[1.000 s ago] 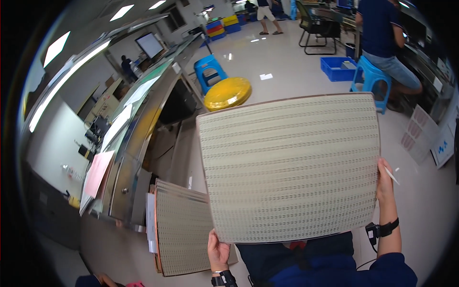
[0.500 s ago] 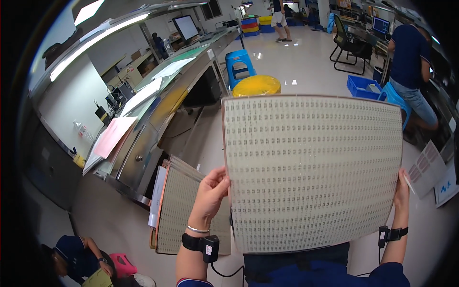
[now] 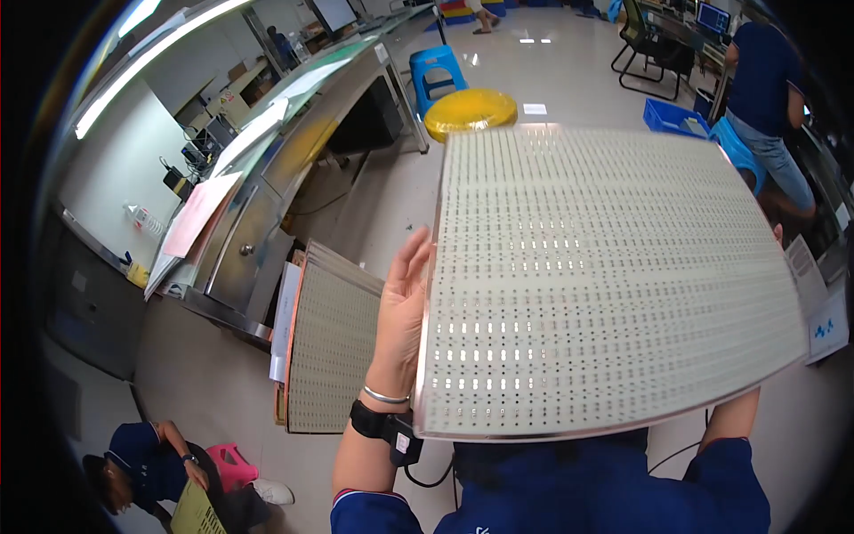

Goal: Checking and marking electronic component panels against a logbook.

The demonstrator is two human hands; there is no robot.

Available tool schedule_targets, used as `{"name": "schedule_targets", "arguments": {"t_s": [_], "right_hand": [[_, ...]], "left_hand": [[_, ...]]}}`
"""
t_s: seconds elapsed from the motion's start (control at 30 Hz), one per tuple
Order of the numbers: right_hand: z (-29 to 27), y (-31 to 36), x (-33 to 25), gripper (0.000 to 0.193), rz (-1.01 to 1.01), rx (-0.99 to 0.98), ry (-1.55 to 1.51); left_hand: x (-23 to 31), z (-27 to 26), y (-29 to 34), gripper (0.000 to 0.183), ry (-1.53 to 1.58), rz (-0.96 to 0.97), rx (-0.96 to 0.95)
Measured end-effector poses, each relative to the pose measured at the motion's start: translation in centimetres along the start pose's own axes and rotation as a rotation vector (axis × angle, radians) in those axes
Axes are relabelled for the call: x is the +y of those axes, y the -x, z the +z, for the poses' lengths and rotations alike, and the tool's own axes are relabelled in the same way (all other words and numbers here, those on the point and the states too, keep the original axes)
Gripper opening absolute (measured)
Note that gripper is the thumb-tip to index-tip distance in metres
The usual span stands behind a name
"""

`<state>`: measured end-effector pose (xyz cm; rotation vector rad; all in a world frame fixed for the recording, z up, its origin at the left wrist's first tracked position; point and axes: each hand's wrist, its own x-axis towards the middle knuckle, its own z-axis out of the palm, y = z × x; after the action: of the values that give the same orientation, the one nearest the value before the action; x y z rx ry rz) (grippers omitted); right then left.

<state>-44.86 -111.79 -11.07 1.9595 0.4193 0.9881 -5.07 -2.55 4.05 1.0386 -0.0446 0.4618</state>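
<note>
I hold up a large pale panel [image 3: 596, 276], thin and covered with rows of tiny slots, tilted in front of me. My left hand [image 3: 402, 307] presses flat against its left edge, fingers straight, with a bracelet and a black wrist device below. My right hand [image 3: 777, 235] is almost wholly hidden behind the panel's right edge; only fingertips show. A stack of similar panels [image 3: 325, 351] leans on the floor to the left of my left arm.
A long steel workbench [image 3: 267, 178] runs along the left. A yellow round object [image 3: 470, 111] and a blue stool [image 3: 438, 67] stand beyond the panel. One person crouches at lower left [image 3: 147, 463]; another sits at upper right [image 3: 765, 98] by a blue crate [image 3: 672, 116].
The panel has come closer to my face and tilted flatter. My left hand has slid up its left edge. My view has turned left and down, bringing the crouching person into sight.
</note>
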Motion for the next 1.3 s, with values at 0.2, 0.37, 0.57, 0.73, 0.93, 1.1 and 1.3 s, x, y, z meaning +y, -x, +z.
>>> {"name": "schedule_targets", "arguments": {"t_s": [0.2, 0.37, 0.57, 0.73, 0.93, 1.1, 1.3], "right_hand": [[4.3, -5.4, -2.6, 0.051, -0.198, -0.097, 0.370], [-6.8, -51.0, -25.2, 0.051, -0.194, -0.242, 0.608], [-7.2, -67.8, -29.4, 0.051, -0.351, -0.343, 1.079], [-4.2, -71.3, -30.3, 0.052, -0.426, -0.383, 1.371], [-6.1, -70.9, -29.9, 0.052, -0.464, -0.318, 1.702], [-2.2, -74.5, -31.1, 0.052, -0.459, -0.403, 2.101], [3.7, -79.1, -31.3, 0.053, -0.524, -0.578, 2.569]], "left_hand": [[-2.0, -5.2, 2.3, 0.044, 0.442, -0.462, -0.012], [-2.9, 1.1, 3.8, 0.040, 0.169, -0.482, 0.015], [-5.2, -2.1, 3.5, 0.038, 0.213, -0.518, 0.032], [-5.9, -1.8, 3.5, 0.038, 0.124, -0.523, 0.113], [-5.5, -3.0, 3.9, 0.038, 0.135, -0.532, 0.175], [-6.1, -3.7, 4.0, 0.040, 0.087, -0.562, 0.205], [-7.3, -5.7, 5.2, 0.043, 0.126, -0.487, 0.274]]}}
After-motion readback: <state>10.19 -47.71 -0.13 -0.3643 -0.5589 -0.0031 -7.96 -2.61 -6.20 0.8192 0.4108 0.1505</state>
